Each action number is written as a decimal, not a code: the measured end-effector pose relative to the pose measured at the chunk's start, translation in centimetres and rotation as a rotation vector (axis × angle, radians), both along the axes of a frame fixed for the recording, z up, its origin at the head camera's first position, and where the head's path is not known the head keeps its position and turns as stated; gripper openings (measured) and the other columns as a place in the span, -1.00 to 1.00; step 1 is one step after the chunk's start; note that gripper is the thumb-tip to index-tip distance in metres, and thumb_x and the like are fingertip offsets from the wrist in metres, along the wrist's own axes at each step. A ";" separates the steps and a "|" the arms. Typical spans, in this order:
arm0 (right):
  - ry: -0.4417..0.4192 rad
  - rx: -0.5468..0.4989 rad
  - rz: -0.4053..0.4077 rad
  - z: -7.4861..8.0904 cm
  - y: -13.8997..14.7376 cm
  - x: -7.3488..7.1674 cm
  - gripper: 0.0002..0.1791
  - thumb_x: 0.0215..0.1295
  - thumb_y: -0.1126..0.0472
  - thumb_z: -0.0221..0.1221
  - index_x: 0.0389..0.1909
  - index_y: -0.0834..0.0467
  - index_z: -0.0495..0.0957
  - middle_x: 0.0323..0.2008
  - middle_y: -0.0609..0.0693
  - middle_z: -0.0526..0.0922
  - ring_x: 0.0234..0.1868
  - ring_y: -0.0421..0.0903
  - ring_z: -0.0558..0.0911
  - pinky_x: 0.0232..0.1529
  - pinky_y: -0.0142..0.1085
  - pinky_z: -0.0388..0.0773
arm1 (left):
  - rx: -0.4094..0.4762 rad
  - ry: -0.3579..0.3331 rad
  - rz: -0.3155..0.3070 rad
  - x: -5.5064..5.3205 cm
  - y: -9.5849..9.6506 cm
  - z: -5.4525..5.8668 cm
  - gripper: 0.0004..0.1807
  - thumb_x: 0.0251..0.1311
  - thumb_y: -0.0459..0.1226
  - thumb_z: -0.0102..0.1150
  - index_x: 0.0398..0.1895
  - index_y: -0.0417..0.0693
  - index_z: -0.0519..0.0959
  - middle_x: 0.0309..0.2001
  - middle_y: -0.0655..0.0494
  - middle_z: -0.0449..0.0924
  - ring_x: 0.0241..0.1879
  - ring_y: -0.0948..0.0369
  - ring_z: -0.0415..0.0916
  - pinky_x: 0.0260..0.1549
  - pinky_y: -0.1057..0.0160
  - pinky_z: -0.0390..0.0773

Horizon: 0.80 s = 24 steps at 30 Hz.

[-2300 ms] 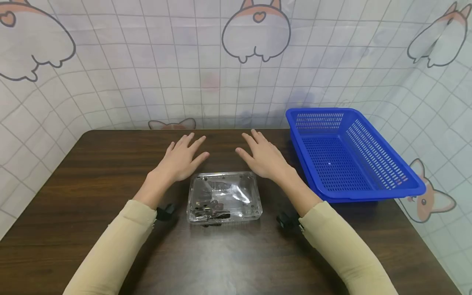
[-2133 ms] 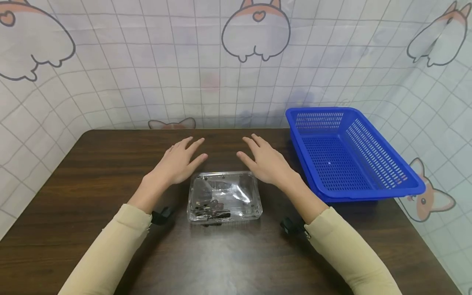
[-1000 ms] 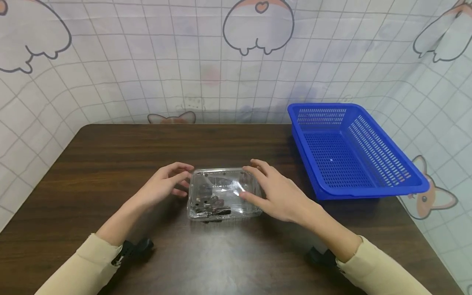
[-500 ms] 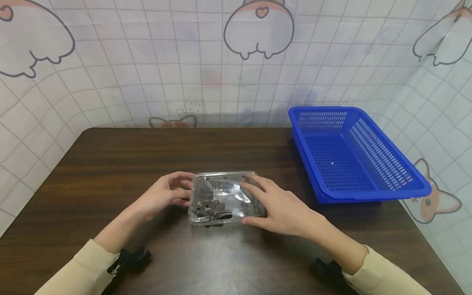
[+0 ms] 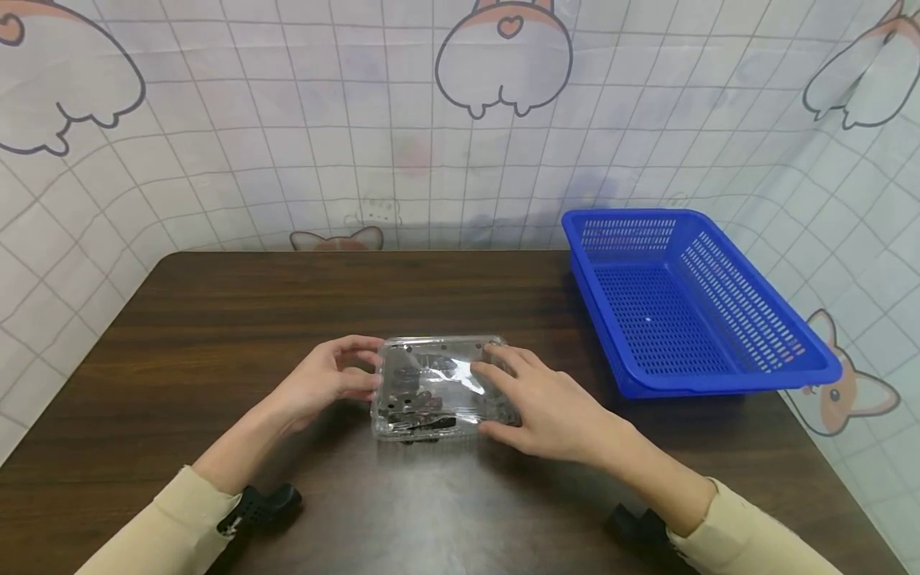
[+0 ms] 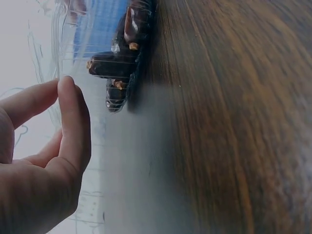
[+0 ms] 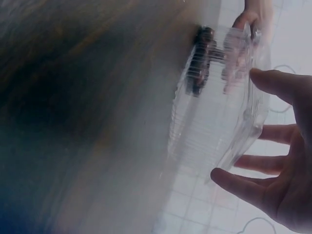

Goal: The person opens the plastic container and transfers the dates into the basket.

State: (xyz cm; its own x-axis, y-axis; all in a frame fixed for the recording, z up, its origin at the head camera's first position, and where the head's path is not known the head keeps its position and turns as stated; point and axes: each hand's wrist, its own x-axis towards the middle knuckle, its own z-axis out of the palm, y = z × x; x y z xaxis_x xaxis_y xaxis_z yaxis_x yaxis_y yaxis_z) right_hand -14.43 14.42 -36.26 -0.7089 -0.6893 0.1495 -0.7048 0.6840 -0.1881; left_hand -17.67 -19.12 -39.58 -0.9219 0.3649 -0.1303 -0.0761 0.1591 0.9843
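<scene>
A clear box (image 7: 207, 117) lies between the left grip (image 5: 323, 379), pinching its edge, and the right grip (image 5: 549, 403), spread across its end — uneven lifting could pop it open, spilling dark fruits (image 6: 109, 64).

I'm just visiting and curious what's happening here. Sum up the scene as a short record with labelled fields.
Main item: clear plastic box, between the person's two hands
Contents: several dark brown pieces, gathered toward the near left; kind uncertain
Left-hand grip: pinching the box's left rim
Right-hand grip: spread around the box's right end
Nearby: blue slotted basket, to the right
Surface: dark wood-look table
Backdrop: white, printed with grid lines and animals
</scene>
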 end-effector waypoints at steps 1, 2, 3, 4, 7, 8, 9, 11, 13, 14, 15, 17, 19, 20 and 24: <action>0.002 0.006 -0.002 0.0 0.0 0.0 -0.21 0.33 -0.20 0.32 0.46 0.09 0.37 0.47 0.18 0.30 0.46 0.17 0.31 -0.14 0.06 0.72 | -0.002 0.000 0.002 -0.1 0.1 0.0 -0.32 0.25 -0.44 0.34 0.42 -0.37 0.32 0.10 -0.28 0.43 -0.16 0.08 0.63 -0.08 0.08 0.72; 0.006 0.010 -0.002 -0.1 -0.1 0.1 -0.21 0.33 -0.18 0.32 0.46 0.11 0.37 0.46 0.20 0.30 0.46 0.19 0.30 -0.09 0.08 0.71 | 0.000 -0.001 0.004 -0.1 0.1 -0.1 -0.31 0.25 -0.44 0.35 0.42 -0.37 0.32 0.11 -0.29 0.43 -0.16 0.08 0.63 -0.08 0.08 0.72; 0.009 0.014 -0.002 -0.1 -0.2 0.1 -0.21 0.34 -0.17 0.31 0.46 0.13 0.37 0.46 0.23 0.30 0.46 0.21 0.29 -0.03 0.09 0.69 | 0.000 -0.002 0.007 -0.2 0.2 -0.1 -0.31 0.24 -0.45 0.35 0.42 -0.37 0.32 0.11 -0.30 0.43 -0.16 0.08 0.63 -0.08 0.07 0.72; 0.013 0.014 0.000 -0.2 -0.2 0.1 -0.22 0.35 -0.15 0.30 0.45 0.16 0.37 0.46 0.25 0.30 0.47 0.24 0.28 0.03 0.11 0.67 | -0.002 -0.003 0.008 -0.2 0.3 -0.1 -0.31 0.24 -0.45 0.35 0.42 -0.37 0.32 0.11 -0.30 0.43 -0.17 0.08 0.64 -0.08 0.07 0.72; 0.027 0.015 0.007 -0.3 -0.5 0.1 -0.26 0.37 -0.09 0.27 0.44 0.21 0.37 0.44 0.32 0.31 0.47 0.30 0.27 0.19 0.14 0.55 | 0.003 -0.010 0.011 -0.3 0.4 -0.2 -0.30 0.23 -0.46 0.36 0.42 -0.38 0.31 0.11 -0.30 0.43 -0.20 0.09 0.66 -0.09 0.06 0.73; 0.032 0.016 0.007 -0.3 -0.5 0.1 -0.28 0.38 -0.07 0.26 0.43 0.22 0.37 0.43 0.33 0.32 0.47 0.32 0.26 0.22 0.14 0.53 | 0.003 -0.011 0.013 -0.4 0.5 -0.1 -0.30 0.22 -0.46 0.36 0.41 -0.38 0.31 0.10 -0.29 0.43 -0.21 0.10 0.66 -0.09 0.06 0.73; 0.037 0.019 0.006 -0.3 -0.6 0.2 -0.29 0.38 -0.05 0.25 0.43 0.23 0.38 0.42 0.35 0.33 0.46 0.33 0.27 0.22 0.14 0.52 | 0.005 -0.011 0.014 -0.4 0.5 -0.1 -0.30 0.22 -0.47 0.36 0.41 -0.38 0.32 0.09 -0.29 0.43 -0.22 0.10 0.66 -0.10 0.06 0.73; 0.052 0.025 0.010 -0.3 -0.8 0.2 -0.32 0.39 -0.01 0.23 0.42 0.25 0.38 0.40 0.39 0.34 0.44 0.36 0.29 0.19 0.13 0.55 | 0.008 -0.009 0.016 -0.4 0.6 -0.1 -0.30 0.21 -0.47 0.36 0.41 -0.38 0.32 0.08 -0.28 0.43 -0.24 0.10 0.67 -0.11 0.07 0.73; 0.076 0.033 0.017 -0.4 -0.9 0.3 -0.35 0.38 0.04 0.22 0.40 0.26 0.39 0.37 0.43 0.36 0.41 0.38 0.33 0.09 0.09 0.63 | 0.005 -0.006 0.018 -0.4 0.7 0.0 -0.31 0.21 -0.48 0.36 0.40 -0.37 0.33 0.08 -0.28 0.43 -0.26 0.10 0.67 -0.11 0.07 0.73; 0.087 0.036 0.022 -0.4 -1.0 0.3 -0.36 0.38 0.07 0.23 0.39 0.27 0.39 0.36 0.45 0.36 0.39 0.39 0.35 0.02 0.05 0.67 | 0.003 -0.003 0.019 -0.4 0.8 0.0 -0.31 0.21 -0.47 0.37 0.40 -0.36 0.34 0.08 -0.27 0.43 -0.26 0.09 0.67 -0.11 0.08 0.73; 0.101 0.038 0.029 -0.4 -1.0 0.3 -0.38 0.36 0.10 0.23 0.37 0.28 0.39 0.35 0.47 0.37 0.37 0.40 0.37 -0.04 0.02 0.70 | 0.001 0.000 0.020 -0.4 0.8 0.0 -0.31 0.20 -0.47 0.37 0.40 -0.36 0.34 0.08 -0.28 0.43 -0.26 0.09 0.67 -0.11 0.08 0.73; 0.129 0.040 0.043 -0.5 -1.1 0.4 -0.39 0.32 0.17 0.24 0.35 0.29 0.40 0.32 0.49 0.38 0.33 0.40 0.42 -0.20 -0.06 0.75 | -0.010 0.007 0.025 -0.5 0.8 0.0 -0.32 0.20 -0.47 0.37 0.39 -0.34 0.36 0.07 -0.27 0.43 -0.25 0.07 0.66 -0.12 0.08 0.73; 0.150 0.047 0.056 -0.5 -1.1 0.4 -0.40 0.29 0.24 0.26 0.34 0.30 0.41 0.30 0.51 0.39 0.30 0.40 0.46 -0.32 -0.12 0.76 | -0.016 0.016 0.028 -0.5 0.9 0.0 -0.33 0.19 -0.47 0.37 0.38 -0.34 0.38 0.06 -0.27 0.44 -0.24 0.06 0.65 -0.12 0.07 0.73; 0.155 0.051 0.061 -0.4 -1.1 0.5 -0.39 0.27 0.27 0.27 0.34 0.30 0.41 0.30 0.51 0.39 0.29 0.40 0.46 -0.36 -0.14 0.76 | -0.017 0.021 0.028 -0.5 0.9 0.1 -0.33 0.19 -0.47 0.37 0.38 -0.34 0.38 0.06 -0.27 0.44 -0.23 0.06 0.64 -0.12 0.07 0.73; 0.149 0.096 0.070 -0.2 -1.2 0.7 -0.36 0.25 0.33 0.31 0.37 0.29 0.40 0.31 0.52 0.37 0.29 0.42 0.46 -0.37 -0.19 0.75 | -0.018 0.028 0.032 -0.5 1.0 0.2 -0.33 0.18 -0.48 0.37 0.37 -0.35 0.38 0.06 -0.27 0.45 -0.23 0.05 0.64 -0.14 0.07 0.74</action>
